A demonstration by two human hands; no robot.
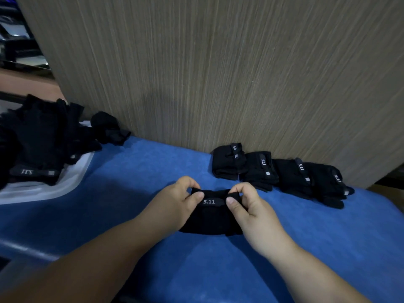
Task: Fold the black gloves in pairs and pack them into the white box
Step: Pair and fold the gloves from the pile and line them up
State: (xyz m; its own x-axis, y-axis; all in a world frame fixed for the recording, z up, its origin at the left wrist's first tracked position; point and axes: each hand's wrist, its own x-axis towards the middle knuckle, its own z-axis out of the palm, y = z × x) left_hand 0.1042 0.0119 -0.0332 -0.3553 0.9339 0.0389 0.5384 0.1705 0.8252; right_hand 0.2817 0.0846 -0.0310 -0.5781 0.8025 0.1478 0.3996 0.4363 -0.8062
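Black fabric on black fabric was our main worry: the folded pair of gloves [211, 217] under our hands showed no clear layers. We judged that a loose cuff or finger could slip out of the fold unnoticed once the pinch was let go, and the bundle could spring open. The strap marked 5.11 [209, 201] lay across its far end; if it was not wrapped tightly, the pair would likely unroll on the way to the white box [72, 182]. That box sat at the left edge of the bench, heaped with a pile of loose gloves [39, 138], so packing there could tangle folded with unfolded.

The pair lay on the blue cloth [153, 171] near the middle of the bench, directly between our hands. Our left hand [179, 197] pinched its far left corner, thumb beside the strap's print and fingers curled over the far edge. Our right hand [251, 206] pinched the far right corner the same way. A row of folded pairs [273, 171] lay along the far edge against the wood-grain panel [218, 73], well apart from the box.
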